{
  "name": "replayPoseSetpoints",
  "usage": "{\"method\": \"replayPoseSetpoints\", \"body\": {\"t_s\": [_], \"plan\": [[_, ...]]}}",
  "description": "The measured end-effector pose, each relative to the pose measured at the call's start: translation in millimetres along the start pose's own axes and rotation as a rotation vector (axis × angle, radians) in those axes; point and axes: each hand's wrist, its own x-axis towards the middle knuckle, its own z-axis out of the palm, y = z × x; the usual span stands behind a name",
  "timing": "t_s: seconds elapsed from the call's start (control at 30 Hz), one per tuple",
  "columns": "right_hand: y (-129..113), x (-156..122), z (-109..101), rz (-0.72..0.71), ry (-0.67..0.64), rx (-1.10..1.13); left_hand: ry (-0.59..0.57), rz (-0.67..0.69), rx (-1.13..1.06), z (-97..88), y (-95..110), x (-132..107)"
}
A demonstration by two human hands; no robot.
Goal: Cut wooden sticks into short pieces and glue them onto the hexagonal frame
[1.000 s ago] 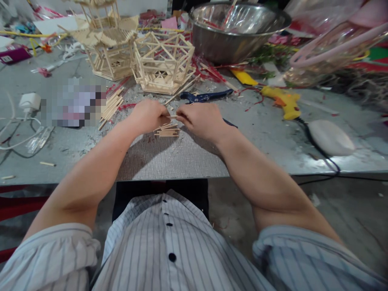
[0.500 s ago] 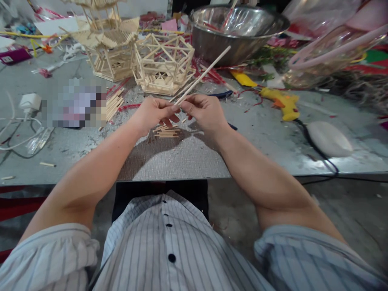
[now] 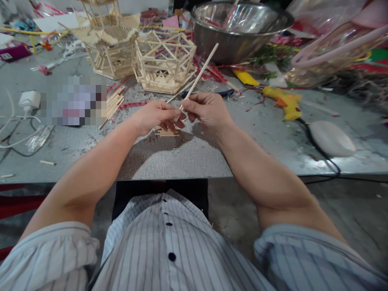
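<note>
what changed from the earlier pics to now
The stick, pinched by the right hand, now slants up and away; at first only a short length showed between right and left hand. Since the second picture, the stick's far end swung left. The frame and glue gun stayed put.

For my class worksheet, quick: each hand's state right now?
Left hand: partly curled by the wooden stick; grip unclear.
Right hand: closed, pinching the wooden stick.

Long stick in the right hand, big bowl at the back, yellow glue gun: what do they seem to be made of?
Long stick: probably bare wood or bamboo; pale, matte and unpainted-looking.
Bowl: polished metal, likely stainless steel, judging by its silvery sheen and reflections.
Glue gun: apparently hard plastic, with an evenly coloured, moulded-looking yellow body.
</note>
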Motion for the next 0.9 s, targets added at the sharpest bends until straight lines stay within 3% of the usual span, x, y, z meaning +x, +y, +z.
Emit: {"method": "replayPoseSetpoints", "body": {"t_s": [0.53, 0.73, 0.9], "plan": [[-9.3, -2.7, 4.0, 0.052, -0.009, -0.068, 0.093, 0.020, 0.004, 7.1, 0.7, 1.6], [-0.1, -1.7, -0.2, -0.026, -0.016, -0.153, 0.061, 0.044, -0.033, 6.8, -1.2, 2.5], [7.4, -2.2, -2.9, -0.170, -0.029, -0.381, 0.186, 0.089, -0.083, 3.9, -6.5, 7.3]]}}
